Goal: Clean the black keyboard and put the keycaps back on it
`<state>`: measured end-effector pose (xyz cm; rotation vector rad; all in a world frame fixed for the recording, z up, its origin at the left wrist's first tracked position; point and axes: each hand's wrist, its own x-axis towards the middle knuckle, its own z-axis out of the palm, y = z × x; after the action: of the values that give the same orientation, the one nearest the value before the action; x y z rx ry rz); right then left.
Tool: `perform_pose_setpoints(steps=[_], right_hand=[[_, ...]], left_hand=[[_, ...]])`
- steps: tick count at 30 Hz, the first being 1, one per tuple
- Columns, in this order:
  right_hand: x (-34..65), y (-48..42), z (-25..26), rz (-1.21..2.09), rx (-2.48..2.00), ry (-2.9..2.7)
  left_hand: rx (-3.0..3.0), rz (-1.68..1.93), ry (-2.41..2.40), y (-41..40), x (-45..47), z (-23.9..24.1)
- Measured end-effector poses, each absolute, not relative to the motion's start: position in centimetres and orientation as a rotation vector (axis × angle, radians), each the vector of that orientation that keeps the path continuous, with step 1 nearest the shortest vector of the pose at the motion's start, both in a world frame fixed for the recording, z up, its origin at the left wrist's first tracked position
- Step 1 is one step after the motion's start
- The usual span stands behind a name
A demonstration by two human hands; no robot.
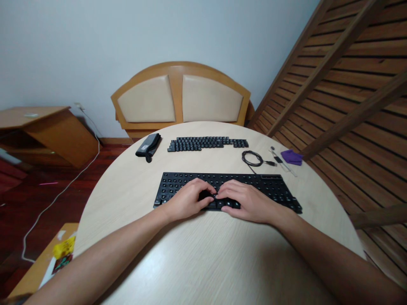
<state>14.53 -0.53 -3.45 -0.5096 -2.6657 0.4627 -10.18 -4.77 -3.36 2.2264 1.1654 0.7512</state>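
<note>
A black keyboard [181, 182] lies flat on the round pale table, with most of its key positions bare of caps. Several caps remain along its near edge. My left hand [193, 197] rests over its middle, thumb and index finger bent close together at the near rows. From the other side my right hand [246, 199] meets it there, fingertips touching the same spot and thumb at the front edge. Whatever sits between the fingertips is too small and covered to make out. Behind the keyboard, loose black keycaps [197, 144] are laid out in rows.
At the table's [203, 254] back left is a dark grey pouch [149, 145]. Toward the right lie a coiled cable [252, 159], thin tools [280, 160] and a purple cloth [291, 157]. A padded headboard [181, 97] stands beyond; a slatted wooden panel [343, 84] leans right.
</note>
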Motion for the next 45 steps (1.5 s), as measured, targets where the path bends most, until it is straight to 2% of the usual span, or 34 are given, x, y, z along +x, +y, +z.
perform_pose_setpoints(steps=[11,20,45], right_hand=[[14.6,-0.5,-3.5,0.415,-0.523,-2.694],[14.4,-0.5,-3.4,0.388,-0.537,-2.684],[15.5,0.6,-3.7,0.465,-0.597,-2.802]], left_hand=[[2.599,0.472,0.973,-4.5,-11.5,-2.4],[2.624,0.494,0.983,-4.4,-11.3,-2.9],[2.700,0.156,1.040,-2.9,-13.6,-2.9]])
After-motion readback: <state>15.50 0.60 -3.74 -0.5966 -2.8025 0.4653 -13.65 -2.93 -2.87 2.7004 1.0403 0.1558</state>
